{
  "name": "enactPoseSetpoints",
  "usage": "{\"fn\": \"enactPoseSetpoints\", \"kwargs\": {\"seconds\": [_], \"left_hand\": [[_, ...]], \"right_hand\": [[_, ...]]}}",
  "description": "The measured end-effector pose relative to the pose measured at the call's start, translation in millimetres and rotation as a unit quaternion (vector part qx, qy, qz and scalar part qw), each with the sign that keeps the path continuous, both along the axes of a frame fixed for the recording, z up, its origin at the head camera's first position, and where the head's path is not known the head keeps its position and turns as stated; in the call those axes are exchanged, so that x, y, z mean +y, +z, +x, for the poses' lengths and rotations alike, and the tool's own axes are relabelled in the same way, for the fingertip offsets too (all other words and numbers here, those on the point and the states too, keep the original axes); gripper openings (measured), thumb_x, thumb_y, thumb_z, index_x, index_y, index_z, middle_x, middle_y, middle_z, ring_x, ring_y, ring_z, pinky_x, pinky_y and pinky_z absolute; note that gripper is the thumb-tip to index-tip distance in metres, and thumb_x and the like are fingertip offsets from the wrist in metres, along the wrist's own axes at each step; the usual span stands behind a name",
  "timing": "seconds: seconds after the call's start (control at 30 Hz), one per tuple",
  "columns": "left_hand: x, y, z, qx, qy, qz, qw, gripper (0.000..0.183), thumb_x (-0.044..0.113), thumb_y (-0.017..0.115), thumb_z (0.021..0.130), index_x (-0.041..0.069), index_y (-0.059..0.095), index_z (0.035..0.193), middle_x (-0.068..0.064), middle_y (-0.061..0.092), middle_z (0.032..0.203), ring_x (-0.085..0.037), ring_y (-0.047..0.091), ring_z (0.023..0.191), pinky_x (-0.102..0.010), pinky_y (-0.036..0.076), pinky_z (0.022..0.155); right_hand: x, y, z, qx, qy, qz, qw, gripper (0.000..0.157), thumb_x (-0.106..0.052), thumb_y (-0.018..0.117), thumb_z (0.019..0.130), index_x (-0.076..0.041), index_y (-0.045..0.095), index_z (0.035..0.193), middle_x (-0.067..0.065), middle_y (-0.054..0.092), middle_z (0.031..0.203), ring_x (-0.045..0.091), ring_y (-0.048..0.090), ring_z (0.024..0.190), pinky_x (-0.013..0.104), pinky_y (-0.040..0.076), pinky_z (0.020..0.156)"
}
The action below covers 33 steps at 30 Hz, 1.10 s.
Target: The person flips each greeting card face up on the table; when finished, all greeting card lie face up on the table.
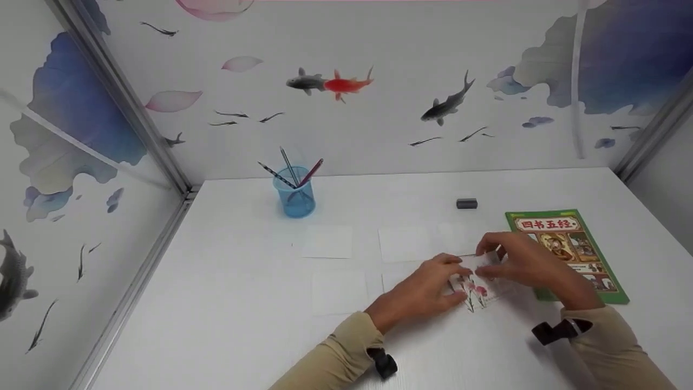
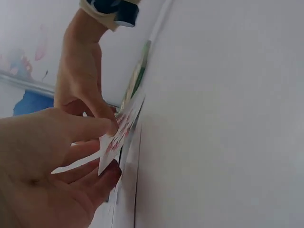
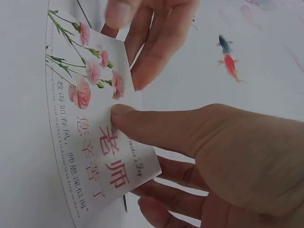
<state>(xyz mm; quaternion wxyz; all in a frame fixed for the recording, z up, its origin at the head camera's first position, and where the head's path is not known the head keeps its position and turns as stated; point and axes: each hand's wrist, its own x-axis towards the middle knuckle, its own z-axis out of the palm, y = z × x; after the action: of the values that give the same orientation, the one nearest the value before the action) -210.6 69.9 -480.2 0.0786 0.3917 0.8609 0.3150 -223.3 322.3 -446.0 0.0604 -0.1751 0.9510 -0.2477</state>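
Between my two hands I have a white paper greeting card (image 1: pixel 475 286), printed with pink carnations on thin green stems and lines of pink and grey Chinese characters. It is lifted off the white table at a slant, bowed into a gentle curve along its length, with the printed face turned up toward me; in the left wrist view it shows nearly edge-on. It sits at the near right of the table, just beside the left edge of a green-covered book.
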Motion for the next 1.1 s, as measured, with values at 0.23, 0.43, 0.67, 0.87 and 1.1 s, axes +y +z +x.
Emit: {"fn": "enactPoseSetpoints", "kwargs": {"seconds": [0.23,0.43,0.67,0.87,1.1], "left_hand": [[1.3,1.0,10.8,0.160,-0.038,-0.168,0.9721,0.046,0.047,0.061,0.109,0.026,0.063,0.151,0.002,0.051,0.165,-0.017,0.044,0.155,-0.030,0.040,0.126],[-5.2,2.8,9.4,0.156,-0.042,-0.164,0.9732,0.047,0.047,0.061,0.110,0.028,0.061,0.154,0.004,0.054,0.163,-0.016,0.047,0.153,-0.030,0.041,0.126],[-37.7,11.1,3.7,0.115,-0.035,-0.119,0.9856,0.043,0.038,0.065,0.109,0.022,0.065,0.149,-0.002,0.057,0.161,-0.020,0.047,0.154,-0.035,0.039,0.128],[-84.4,14.0,-0.3,0.053,0.006,-0.086,0.9948,0.045,0.037,0.070,0.107,0.020,0.066,0.148,-0.003,0.057,0.161,-0.021,0.045,0.154,-0.041,0.039,0.130],[-119.7,13.8,-1.4,-0.001,0.047,-0.066,0.9967,0.055,0.046,0.080,0.098,0.024,0.066,0.148,0.000,0.057,0.158,-0.021,0.043,0.153,-0.044,0.042,0.127]], "right_hand": [[5.5,-4.3,-2.5,-0.016,-0.029,0.037,0.999,0.031,-0.034,0.091,0.088,-0.013,0.078,0.107,0.003,0.072,0.099,0.018,0.060,0.087,0.032,0.047,0.070],[5.8,-6.7,-5.0,-0.015,-0.032,0.037,0.999,0.028,-0.034,0.091,0.088,-0.014,0.079,0.105,0.004,0.072,0.103,0.021,0.061,0.092,0.033,0.048,0.074],[-0.7,-6.9,-2.1,-0.002,-0.037,0.024,0.999,0.034,-0.041,0.087,0.092,-0.013,0.079,0.110,0.006,0.071,0.107,0.021,0.062,0.095,0.033,0.051,0.077],[-33.2,-6.8,5.6,0.006,0.009,-0.032,0.999,0.034,-0.041,0.083,0.097,-0.015,0.074,0.117,0.001,0.068,0.106,0.017,0.061,0.097,0.027,0.052,0.078],[-82.7,-6.7,7.0,-0.032,0.081,-0.028,0.996,0.054,-0.041,0.089,0.090,-0.010,0.067,0.129,0.003,0.067,0.117,0.021,0.062,0.109,0.042,0.056,0.095]]}}
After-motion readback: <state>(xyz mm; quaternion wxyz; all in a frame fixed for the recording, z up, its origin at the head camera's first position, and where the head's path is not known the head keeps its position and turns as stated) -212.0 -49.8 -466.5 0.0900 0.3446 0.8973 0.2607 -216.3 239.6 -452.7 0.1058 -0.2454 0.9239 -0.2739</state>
